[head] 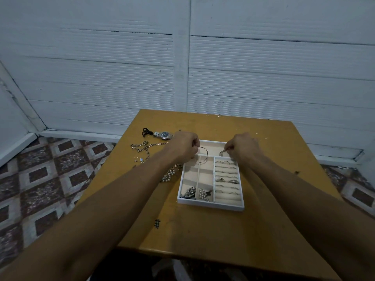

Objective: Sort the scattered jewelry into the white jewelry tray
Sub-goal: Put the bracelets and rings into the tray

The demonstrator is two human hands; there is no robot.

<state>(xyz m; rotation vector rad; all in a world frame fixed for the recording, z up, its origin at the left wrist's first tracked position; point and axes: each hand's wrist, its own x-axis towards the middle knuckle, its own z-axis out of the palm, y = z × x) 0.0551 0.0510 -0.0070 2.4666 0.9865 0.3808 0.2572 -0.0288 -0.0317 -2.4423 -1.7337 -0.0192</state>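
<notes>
Left grip (185, 146) is pinching a thin silver bangle (203, 156), and right grip (243, 148) is pinching a small silver looped piece (222, 153), over the white compartmented jewelry tray (211, 205).
Both pieces are hanging just under curled fingertips above the far compartments; a loosening pinch is risking the bangle straddling a divider or bouncing onto the yellow wooden surface (203, 230).

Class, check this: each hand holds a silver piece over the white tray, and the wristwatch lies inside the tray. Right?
Not quite. In the head view the wristwatch lies on the table, left of the white tray; the rest stands.
</notes>
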